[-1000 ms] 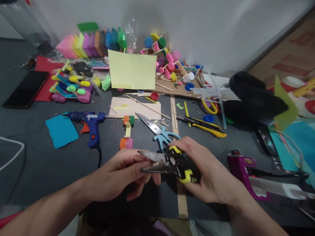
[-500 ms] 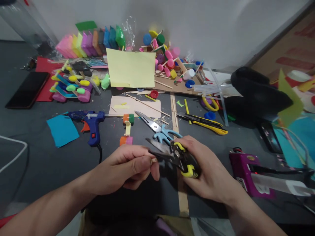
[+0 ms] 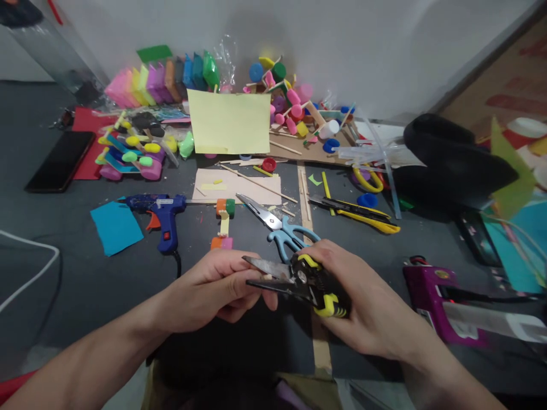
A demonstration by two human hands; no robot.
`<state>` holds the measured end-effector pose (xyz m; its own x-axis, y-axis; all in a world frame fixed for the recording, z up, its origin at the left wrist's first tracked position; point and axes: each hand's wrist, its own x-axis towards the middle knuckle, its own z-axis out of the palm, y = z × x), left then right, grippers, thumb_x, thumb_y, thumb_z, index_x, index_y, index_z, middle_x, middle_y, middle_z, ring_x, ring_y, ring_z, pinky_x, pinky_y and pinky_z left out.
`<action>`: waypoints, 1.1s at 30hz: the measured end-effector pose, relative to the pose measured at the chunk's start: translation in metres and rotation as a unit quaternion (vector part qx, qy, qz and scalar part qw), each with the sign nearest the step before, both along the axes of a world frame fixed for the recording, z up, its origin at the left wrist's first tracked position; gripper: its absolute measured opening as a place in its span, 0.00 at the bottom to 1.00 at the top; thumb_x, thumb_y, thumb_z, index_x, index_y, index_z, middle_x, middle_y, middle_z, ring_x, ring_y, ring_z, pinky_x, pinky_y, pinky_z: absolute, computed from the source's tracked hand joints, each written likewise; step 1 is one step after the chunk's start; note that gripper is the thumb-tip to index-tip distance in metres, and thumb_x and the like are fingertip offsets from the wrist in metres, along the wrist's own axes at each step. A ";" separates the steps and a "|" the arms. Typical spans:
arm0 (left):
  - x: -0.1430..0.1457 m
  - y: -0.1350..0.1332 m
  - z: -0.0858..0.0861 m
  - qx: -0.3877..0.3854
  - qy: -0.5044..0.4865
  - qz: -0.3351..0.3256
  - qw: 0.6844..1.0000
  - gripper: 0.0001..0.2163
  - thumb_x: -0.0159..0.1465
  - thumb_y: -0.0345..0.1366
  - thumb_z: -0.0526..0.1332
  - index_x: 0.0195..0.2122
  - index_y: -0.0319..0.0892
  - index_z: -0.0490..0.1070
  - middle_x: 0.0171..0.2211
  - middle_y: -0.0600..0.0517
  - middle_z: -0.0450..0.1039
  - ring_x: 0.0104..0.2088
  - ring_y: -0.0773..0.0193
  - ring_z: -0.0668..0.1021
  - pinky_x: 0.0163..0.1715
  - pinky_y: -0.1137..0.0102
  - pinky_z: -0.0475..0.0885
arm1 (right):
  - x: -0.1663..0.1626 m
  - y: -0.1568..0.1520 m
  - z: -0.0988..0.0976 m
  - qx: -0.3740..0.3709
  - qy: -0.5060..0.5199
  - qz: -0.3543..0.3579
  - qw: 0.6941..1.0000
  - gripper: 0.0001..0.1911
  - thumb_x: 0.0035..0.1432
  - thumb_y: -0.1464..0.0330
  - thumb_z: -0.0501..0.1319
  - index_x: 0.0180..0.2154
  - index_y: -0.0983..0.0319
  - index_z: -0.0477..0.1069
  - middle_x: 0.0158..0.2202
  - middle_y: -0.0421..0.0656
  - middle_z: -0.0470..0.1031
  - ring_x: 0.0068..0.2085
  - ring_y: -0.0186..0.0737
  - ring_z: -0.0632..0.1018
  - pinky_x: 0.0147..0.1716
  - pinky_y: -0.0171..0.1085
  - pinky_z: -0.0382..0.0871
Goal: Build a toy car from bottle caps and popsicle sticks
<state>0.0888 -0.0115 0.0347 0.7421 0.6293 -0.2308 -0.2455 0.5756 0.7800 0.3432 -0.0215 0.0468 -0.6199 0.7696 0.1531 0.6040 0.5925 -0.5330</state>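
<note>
My left hand (image 3: 222,287) is closed, thumb against fingers, pinching a small pale wooden stick (image 3: 268,277) whose short end sticks out past the thumb. Wrapped around black-and-yellow snips (image 3: 302,277) is my right hand (image 3: 363,293). The snips' blades are apart and point left at my left fingertips, with the stick's end appearing between them. Just beyond the snips lie light-blue-handled scissors (image 3: 273,221). A small piece with orange, green and pink wheels (image 3: 224,219) rests beyond my left hand.
A blue glue gun (image 3: 167,219) lies on blue paper at left. To the right are a yellow utility knife (image 3: 363,215) and a purple device (image 3: 431,290). Toward the wall stand a yellow paper sheet (image 3: 231,122), a small model car (image 3: 130,156) and colourful clay packs (image 3: 160,82).
The snips have shifted left and their blades have turned, so they now sit either side of the stick's end. My left hand keeps its pinch. The view has shifted slightly.
</note>
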 end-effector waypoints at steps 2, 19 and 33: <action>0.001 0.000 0.000 0.005 -0.010 0.006 1.000 0.14 0.70 0.41 0.59 0.33 0.37 0.77 0.19 0.60 0.53 0.18 0.76 0.55 0.16 0.78 0.50 | 0.001 0.000 0.000 0.002 -0.005 0.008 1.000 0.20 0.57 0.70 0.57 0.52 0.62 0.62 0.45 0.52 0.75 0.45 0.48 0.77 0.41 0.42 0.73; 0.003 0.000 -0.003 0.008 -0.016 -0.004 1.000 0.16 0.68 0.46 0.61 0.31 0.37 0.73 0.19 0.60 0.52 0.18 0.75 0.53 0.16 0.77 0.48 | 0.002 -0.002 -0.010 0.052 -0.002 -0.027 0.998 0.14 0.53 0.76 0.54 0.43 0.61 0.64 0.32 0.43 0.70 0.32 0.41 0.71 0.29 0.37 0.66; -0.001 -0.001 -0.006 -0.009 -0.005 -0.006 1.000 0.15 0.69 0.43 0.59 0.31 0.37 0.74 0.20 0.59 0.53 0.19 0.75 0.53 0.16 0.77 0.47 | -0.005 0.000 -0.002 0.007 0.002 -0.004 1.000 0.14 0.56 0.73 0.54 0.46 0.61 0.63 0.36 0.45 0.70 0.35 0.42 0.71 0.34 0.39 0.69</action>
